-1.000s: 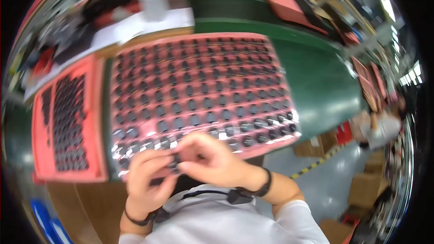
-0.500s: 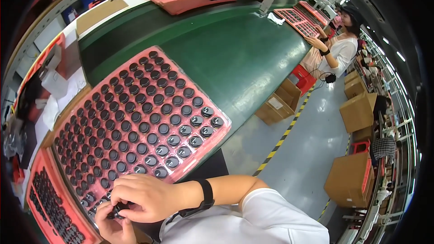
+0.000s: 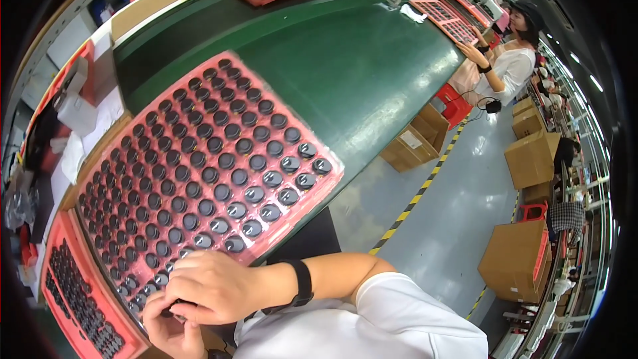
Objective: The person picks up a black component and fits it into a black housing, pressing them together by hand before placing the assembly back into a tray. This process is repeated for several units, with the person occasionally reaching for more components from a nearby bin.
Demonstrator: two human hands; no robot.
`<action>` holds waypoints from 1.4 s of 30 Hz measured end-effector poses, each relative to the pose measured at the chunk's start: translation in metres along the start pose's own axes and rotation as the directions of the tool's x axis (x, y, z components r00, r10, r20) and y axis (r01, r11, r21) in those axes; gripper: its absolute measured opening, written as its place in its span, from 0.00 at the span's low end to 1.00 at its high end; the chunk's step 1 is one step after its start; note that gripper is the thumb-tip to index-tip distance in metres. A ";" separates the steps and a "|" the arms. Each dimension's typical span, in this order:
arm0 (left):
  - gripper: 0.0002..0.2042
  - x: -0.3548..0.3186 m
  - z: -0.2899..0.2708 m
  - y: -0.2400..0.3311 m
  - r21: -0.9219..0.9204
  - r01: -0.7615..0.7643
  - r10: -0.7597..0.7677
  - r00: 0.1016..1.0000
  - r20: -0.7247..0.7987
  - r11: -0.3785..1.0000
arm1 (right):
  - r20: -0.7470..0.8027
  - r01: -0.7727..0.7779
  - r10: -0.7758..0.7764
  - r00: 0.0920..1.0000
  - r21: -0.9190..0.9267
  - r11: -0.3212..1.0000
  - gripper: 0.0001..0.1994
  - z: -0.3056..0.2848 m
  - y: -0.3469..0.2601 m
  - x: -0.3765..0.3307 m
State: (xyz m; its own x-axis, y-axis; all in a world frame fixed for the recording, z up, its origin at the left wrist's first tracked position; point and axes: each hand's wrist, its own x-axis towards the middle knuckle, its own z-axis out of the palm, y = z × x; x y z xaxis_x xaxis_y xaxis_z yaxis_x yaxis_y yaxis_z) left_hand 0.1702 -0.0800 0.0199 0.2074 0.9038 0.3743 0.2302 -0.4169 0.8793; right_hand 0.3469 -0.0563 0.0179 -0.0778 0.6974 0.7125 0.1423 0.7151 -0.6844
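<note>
A small, dark, rounded part, apparently of hard plastic [image 3: 178,307], is held at the near edge of a pink rectangular tray [image 3: 278,231] filled with rows of round black pieces. It is pinched between the bent, nearly closed fingers of the left hand [image 3: 166,332] and the right hand [image 3: 216,289], and is largely hidden by them. It is judged light, stiff and slightly slippery, best gripped by its sides, with its smooth face kept from scratches.
</note>
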 end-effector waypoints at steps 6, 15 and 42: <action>0.20 0.007 -0.002 0.001 -0.064 -0.001 0.006 0.998 0.070 0.998 | 0.070 0.015 -0.016 0.997 0.016 1.000 0.11 0.000 0.004 0.000; 0.20 0.008 -0.010 -0.005 -0.529 0.191 -0.166 0.981 0.096 0.827 | 0.303 -0.567 0.545 0.782 0.708 0.421 0.08 0.005 0.005 0.001; 0.21 0.016 -0.023 -0.003 0.071 -0.200 0.194 0.977 0.083 0.977 | 0.293 -0.241 0.188 0.937 0.156 0.958 0.10 0.014 0.005 0.002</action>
State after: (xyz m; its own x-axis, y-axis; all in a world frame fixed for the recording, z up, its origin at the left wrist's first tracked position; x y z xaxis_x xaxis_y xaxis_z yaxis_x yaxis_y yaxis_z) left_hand 0.1506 -0.0620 0.0297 0.3264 0.7946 0.5119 0.2510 -0.5950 0.7635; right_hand 0.3338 -0.0507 0.0137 -0.3354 0.8022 0.4939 0.0015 0.5247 -0.8513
